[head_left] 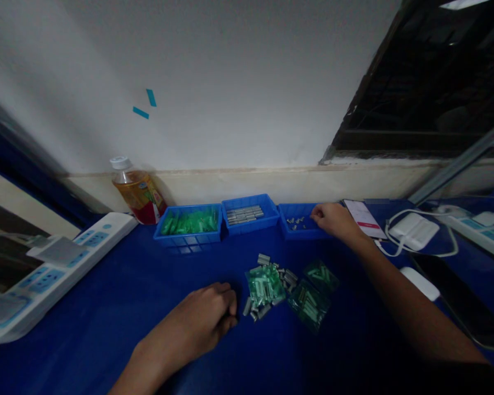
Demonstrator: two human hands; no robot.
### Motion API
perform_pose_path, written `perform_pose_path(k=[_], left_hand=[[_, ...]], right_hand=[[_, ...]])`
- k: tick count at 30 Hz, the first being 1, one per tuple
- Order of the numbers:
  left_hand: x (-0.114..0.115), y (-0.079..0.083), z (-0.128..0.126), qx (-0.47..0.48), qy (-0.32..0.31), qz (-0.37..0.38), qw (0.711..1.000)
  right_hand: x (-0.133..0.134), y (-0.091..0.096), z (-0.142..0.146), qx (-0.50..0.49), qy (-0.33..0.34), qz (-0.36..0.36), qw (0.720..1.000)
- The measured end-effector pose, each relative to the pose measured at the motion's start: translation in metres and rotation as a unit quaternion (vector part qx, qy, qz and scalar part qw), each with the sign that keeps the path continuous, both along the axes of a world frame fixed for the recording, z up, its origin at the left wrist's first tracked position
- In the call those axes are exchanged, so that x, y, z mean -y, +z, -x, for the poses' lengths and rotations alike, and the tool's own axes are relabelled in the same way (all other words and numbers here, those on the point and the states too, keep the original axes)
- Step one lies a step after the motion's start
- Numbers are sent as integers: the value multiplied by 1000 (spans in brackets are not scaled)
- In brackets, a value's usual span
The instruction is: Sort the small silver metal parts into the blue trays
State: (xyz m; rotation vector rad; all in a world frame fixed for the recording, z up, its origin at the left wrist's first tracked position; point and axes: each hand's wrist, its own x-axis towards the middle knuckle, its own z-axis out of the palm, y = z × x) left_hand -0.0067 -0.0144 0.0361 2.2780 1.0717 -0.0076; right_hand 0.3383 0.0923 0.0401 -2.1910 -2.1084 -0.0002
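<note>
My right hand reaches over the right end of a blue bin that holds several small metal screws. Its fingers are pinched together, and what may be between them is too small to see. Curled up on the blue table, my left hand has its fingers folded in, so anything inside is hidden. Just right of it lies a heap of short silver metal pieces with a green-tinted plastic packet on top. Two more clear greenish packets with pieces inside lie beside the heap.
A blue bin of green packets and a bin of silver bars stand along the wall. A drink bottle and power strip are left; a lit phone, charger, cables and dark phone are right.
</note>
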Motion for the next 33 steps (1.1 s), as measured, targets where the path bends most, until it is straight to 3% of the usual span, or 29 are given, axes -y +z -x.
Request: perform_pose_path(k=[4,9,12,14,17,19,22,29,33], left_hand=[[-4,-2,5,-3,27,-10,1000],[-6,0,15,28,55,17,998],[-10,-1,11,140,99,40,984],[-12,-1,4,264,163,87,946],[-12,-2,-9,420,238,171,859],[-9,-4,-17,466,259,212,819],[-5,-8,-23,489,285,250,786],[-6,-7,-20,478,258,277,793],[-7,-7,-21,482,262,263,793]], right_hand=[[1,0,6,7,-8,48,999],[29,11,40,-42,56,-71,995],[60,12,77,-149,154,-138,967],[83,10,104,-218,247,-153,932],[109,4,138,-226,343,-145,900],[116,1,152,-216,373,-144,891],[117,-2,160,-207,382,-150,888],[109,8,149,-225,410,-63,882],[105,8,147,-222,423,-81,875]])
